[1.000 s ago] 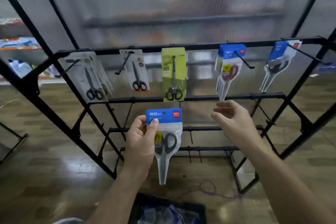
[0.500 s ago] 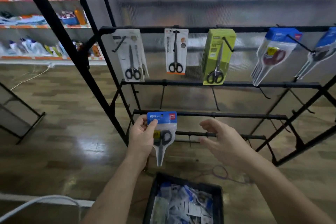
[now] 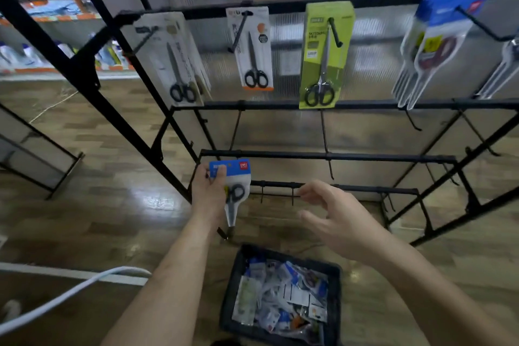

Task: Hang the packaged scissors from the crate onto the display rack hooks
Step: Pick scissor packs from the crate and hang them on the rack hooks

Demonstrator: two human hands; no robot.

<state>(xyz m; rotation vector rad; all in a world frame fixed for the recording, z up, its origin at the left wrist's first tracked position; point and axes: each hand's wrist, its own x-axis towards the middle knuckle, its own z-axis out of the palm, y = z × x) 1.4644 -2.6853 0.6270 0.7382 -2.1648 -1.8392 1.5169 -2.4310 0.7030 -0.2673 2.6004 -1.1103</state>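
Observation:
My left hand (image 3: pixel 209 191) grips a blue-topped packaged scissors (image 3: pixel 234 189) by its header card, blade tip down, in front of the lower bars of the black display rack (image 3: pixel 325 156). To its right my right hand (image 3: pixel 334 215) hovers empty with fingers spread, above the black crate (image 3: pixel 238 275) full of packaged scissors on the floor. On the rack's top row hang a white pack (image 3: pixel 174 62), an orange-trimmed pack (image 3: pixel 252 50), a green pack (image 3: pixel 323 56) and blue-topped packs (image 3: pixel 432 45). The lower rows' hooks (image 3: pixel 331 168) carry nothing.
A white cable (image 3: pixel 64 295) curves across the wooden floor at the lower left. Another black frame (image 3: pixel 39 154) stands at the left. Shop shelves with goods (image 3: pixel 56 53) run along the far left wall. Ribbed translucent panels back the rack.
My view has swung down and left, bringing the crate further into sight. Both hands have dropped lower relative to the rack; the left still holds the pack, the right has spread its fingers.

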